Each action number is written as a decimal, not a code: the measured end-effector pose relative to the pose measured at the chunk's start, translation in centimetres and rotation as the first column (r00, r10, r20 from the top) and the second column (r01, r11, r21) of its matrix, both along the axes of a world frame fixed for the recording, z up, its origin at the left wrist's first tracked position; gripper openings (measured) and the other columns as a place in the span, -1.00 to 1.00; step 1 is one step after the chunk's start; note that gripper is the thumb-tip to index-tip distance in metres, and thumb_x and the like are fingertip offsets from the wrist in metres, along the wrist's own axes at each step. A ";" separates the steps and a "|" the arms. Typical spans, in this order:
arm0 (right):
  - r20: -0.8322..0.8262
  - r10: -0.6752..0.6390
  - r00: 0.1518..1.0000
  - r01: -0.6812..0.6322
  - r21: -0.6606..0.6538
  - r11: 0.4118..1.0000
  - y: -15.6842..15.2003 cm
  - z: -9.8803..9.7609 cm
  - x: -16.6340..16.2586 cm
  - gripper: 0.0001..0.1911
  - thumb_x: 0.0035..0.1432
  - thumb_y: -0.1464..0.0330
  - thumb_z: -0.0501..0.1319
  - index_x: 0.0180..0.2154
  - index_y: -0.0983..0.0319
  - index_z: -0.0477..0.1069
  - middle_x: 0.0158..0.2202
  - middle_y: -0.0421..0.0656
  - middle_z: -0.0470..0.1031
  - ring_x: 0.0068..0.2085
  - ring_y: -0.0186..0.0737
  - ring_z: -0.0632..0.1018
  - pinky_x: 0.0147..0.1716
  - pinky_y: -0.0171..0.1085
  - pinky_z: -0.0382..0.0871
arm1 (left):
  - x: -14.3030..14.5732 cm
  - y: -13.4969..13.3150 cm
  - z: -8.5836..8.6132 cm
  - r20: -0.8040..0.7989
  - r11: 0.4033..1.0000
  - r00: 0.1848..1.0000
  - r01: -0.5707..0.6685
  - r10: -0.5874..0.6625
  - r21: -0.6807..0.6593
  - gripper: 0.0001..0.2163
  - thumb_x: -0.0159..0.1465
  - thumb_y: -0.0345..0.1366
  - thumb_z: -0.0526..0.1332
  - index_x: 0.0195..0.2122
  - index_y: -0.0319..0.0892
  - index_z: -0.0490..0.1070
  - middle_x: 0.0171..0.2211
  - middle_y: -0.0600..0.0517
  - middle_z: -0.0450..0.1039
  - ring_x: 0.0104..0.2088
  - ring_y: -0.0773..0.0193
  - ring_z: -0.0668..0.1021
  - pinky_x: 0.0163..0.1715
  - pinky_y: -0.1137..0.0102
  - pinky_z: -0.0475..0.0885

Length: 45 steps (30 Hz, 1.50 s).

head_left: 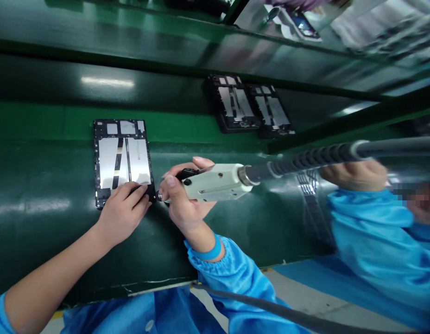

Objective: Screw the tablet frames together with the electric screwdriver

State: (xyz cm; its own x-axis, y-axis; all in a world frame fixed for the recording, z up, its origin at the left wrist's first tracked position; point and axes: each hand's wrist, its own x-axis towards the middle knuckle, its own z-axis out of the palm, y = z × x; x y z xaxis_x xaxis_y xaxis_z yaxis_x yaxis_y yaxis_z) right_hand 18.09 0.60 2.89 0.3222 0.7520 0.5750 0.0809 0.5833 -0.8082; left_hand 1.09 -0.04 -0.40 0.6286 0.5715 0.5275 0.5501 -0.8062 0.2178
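An opened tablet (140,162) lies on the green work surface, with its silver battery plates and a dark flex cable showing. My left hand (126,208) is closed over the tablet's near edge, fingertips pressed on its lower right part. Just right of it, my right hand (183,204) grips a white handheld power tool (222,181) lying almost level. A thick grey cable runs from the tool's back end to the right. The tool's metal tip is at the tablet's lower right corner; whether they touch, I cannot tell. My left fingers hide part of that edge.
Two stacks of similar opened tablets (236,109) stand at the back, right of centre. A co-worker's hand and blue sleeve (371,213) are at the right. Metal strips (310,195) lie near that hand. A green rail (340,125) slants across the right side.
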 end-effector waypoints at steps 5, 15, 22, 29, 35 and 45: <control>0.068 0.026 0.997 -0.030 0.050 0.998 0.3 -0.4 -0.1 -0.52 0.39 0.40 0.33 0.24 -0.01 0.28 -0.25 -0.33 0.57 -0.51 -0.44 0.53 -0.49 -0.37 0.56 | -0.2 0.1 -1.0 0.024 0.997 1.000 0.017 -0.015 -0.072 -0.83 0.57 -0.40 0.20 0.00 -0.17 0.60 0.12 -0.13 0.65 0.16 -0.04 0.63 0.12 -0.01 0.65; -0.078 -0.081 0.994 0.075 -0.072 0.995 1.9 0.5 1.0 -0.61 0.38 0.23 0.37 0.11 0.04 0.28 -0.26 -0.36 0.60 -0.59 -0.46 0.49 -0.57 -0.35 0.52 | -1.3 1.1 0.3 -0.107 0.997 0.994 0.025 -0.018 0.070 -0.87 0.53 -0.37 0.28 -0.01 -0.26 0.62 0.13 -0.26 0.63 0.16 -0.18 0.63 0.05 -0.03 0.69; -0.082 -0.369 0.926 0.366 -0.045 0.929 4.1 0.6 5.8 -0.59 0.27 0.22 0.39 0.05 0.08 0.29 -0.34 -0.38 0.56 -0.63 -0.46 0.41 -0.60 -0.32 0.43 | -1.3 0.7 0.4 -0.120 0.998 0.992 0.046 -0.042 0.036 -0.84 0.50 -0.47 0.26 -0.03 -0.29 0.66 0.10 -0.29 0.65 0.09 -0.15 0.66 -0.03 0.00 0.69; -0.115 -0.356 0.927 0.352 -0.056 0.934 4.7 -0.9 6.1 -0.59 0.26 0.29 0.39 0.05 0.09 0.30 -0.29 -0.35 0.61 -0.63 -0.48 0.42 -0.63 -0.33 0.38 | -2.6 1.4 1.6 0.002 0.997 1.000 0.017 -0.017 0.073 -0.87 0.45 -0.36 0.37 0.00 -0.17 0.64 0.09 -0.14 0.67 0.15 -0.18 0.64 0.06 -0.05 0.65; -0.036 -0.394 0.918 0.392 -0.055 0.918 5.3 -2.1 6.3 -0.59 0.29 0.21 0.38 0.07 0.08 0.29 -0.30 -0.34 0.57 -0.64 -0.48 0.40 -0.65 -0.33 0.33 | -4.8 4.1 0.9 0.340 0.955 0.894 -0.251 0.291 -0.157 -0.87 0.44 -0.29 0.39 -0.01 0.01 0.67 0.08 -0.03 0.68 0.18 -0.14 0.63 0.20 -0.12 0.59; 0.002 -0.407 0.913 0.406 -0.057 0.912 5.3 -2.6 6.2 -0.55 0.33 0.11 0.38 0.11 0.05 0.27 -0.32 -0.33 0.48 -0.62 -0.43 0.36 -0.65 -0.30 0.32 | -4.8 4.4 0.8 0.402 0.907 0.822 -0.298 0.402 -0.298 -0.89 0.46 -0.25 0.35 -0.04 0.00 0.67 0.05 -0.02 0.69 0.18 -0.10 0.64 0.25 -0.14 0.57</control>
State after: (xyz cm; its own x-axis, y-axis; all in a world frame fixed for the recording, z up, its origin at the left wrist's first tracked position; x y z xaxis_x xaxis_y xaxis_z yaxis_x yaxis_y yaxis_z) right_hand 24.25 5.88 0.25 0.6120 0.5851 0.5321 0.2941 0.4563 -0.8399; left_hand -3.72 4.39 0.39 0.0910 0.8372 0.5393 0.5873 -0.4824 0.6499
